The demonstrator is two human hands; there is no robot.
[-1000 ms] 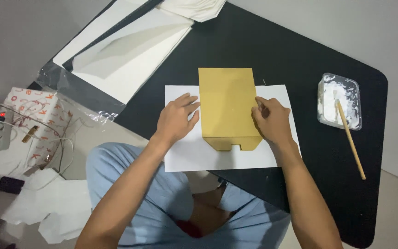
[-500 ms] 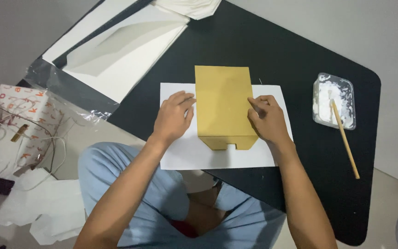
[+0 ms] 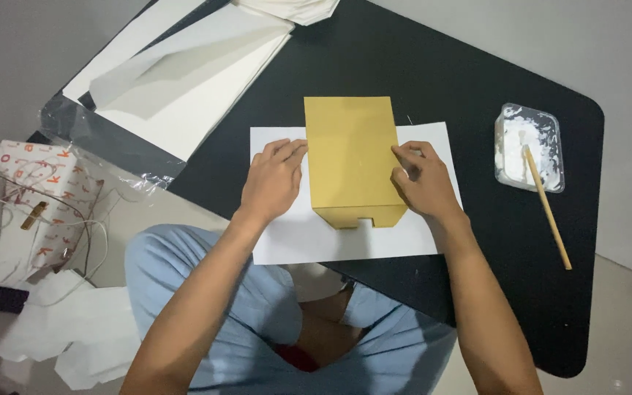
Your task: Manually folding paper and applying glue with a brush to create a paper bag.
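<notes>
A folded brown paper piece (image 3: 350,157) lies flat on a white sheet (image 3: 294,238) on the black table (image 3: 418,66). My left hand (image 3: 272,179) rests on the white sheet, its fingertips touching the brown paper's left edge. My right hand (image 3: 422,179) presses with its fingers on the brown paper's right edge. Both hands lie flat and grip nothing.
A clear tray of white paste (image 3: 528,146) with a wooden stick (image 3: 548,208) sits at the right. Large white sheets in plastic wrap (image 3: 177,80) lie at the upper left. A patterned box (image 3: 45,197), cables and crumpled white paper (image 3: 74,329) are on the floor at left.
My hands have shifted slightly along the brown paper's side edges; the paper stays in place on the white sheet.
</notes>
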